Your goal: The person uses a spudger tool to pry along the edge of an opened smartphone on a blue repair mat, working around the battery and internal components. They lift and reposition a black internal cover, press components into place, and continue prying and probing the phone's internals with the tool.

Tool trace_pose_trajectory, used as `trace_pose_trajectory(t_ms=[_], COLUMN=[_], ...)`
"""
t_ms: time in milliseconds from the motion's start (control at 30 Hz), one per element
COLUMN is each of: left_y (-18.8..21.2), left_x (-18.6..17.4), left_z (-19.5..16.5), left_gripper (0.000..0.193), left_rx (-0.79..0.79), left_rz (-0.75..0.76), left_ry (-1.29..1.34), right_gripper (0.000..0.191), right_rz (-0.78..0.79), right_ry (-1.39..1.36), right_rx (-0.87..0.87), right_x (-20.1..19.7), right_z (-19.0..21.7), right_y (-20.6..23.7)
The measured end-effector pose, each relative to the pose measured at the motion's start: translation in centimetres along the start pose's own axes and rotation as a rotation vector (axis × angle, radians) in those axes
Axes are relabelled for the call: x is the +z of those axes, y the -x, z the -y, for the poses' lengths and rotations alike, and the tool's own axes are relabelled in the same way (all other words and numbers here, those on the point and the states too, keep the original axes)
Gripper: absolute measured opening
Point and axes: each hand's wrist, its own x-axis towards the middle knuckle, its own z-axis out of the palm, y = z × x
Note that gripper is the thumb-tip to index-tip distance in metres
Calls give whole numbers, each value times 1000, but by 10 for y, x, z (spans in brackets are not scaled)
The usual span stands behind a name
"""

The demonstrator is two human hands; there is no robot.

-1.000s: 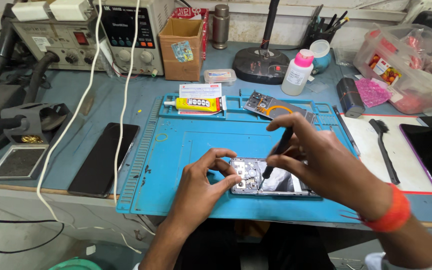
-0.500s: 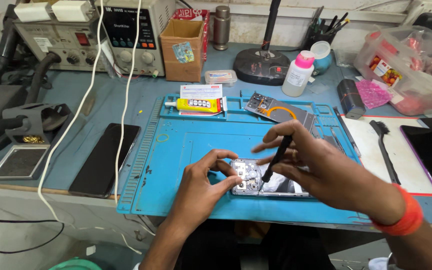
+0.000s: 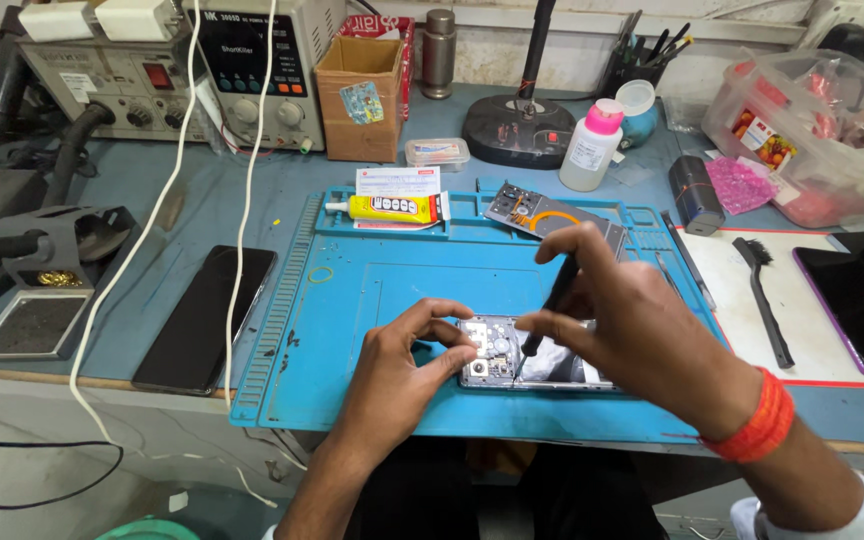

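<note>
Head view: my left hand [image 3: 392,375] pinches the opened grey phone [image 3: 527,355] flat on the blue silicone mat [image 3: 392,290], fingers narrow. My right hand [image 3: 632,335] grips a slim black screwdriver [image 3: 549,305], tip on the camera end. A slip could scratch the board, I judge.

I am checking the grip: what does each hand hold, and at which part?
The right hand holds a black screwdriver by its upper shaft. The left hand pinches the opened phone at its left end.
</note>
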Motion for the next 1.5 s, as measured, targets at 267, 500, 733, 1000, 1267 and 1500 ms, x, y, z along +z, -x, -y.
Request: trace_pose_trajectory(t_ms=[267, 500, 733, 1000, 1267, 1500], left_y=[-1, 0, 0, 0, 2, 2], left_x=[0, 1, 1, 3, 3, 1], left_z=[2, 3, -2, -2, -1, 0], left_gripper=[35, 36, 29, 30, 39, 35], left_rx=[24, 20, -52, -41, -24, -28], left_rz=[3, -9, 17, 28, 6, 24], left_ry=[35, 17, 31, 33, -6, 48], right_gripper=[49, 37, 41, 47, 43, 37], right_rz=[-88, -4, -44, -59, -96, -36], right_ry=[-177, -354, -335, -145, -227, -410], right_rx=[-50, -416, -365, -100, -251, -458], right_x=[8, 4, 4, 4, 4, 2], right_z=[-21, -17, -12, -12, -17, -12], right_y=[-4, 4, 7, 6, 9, 8])
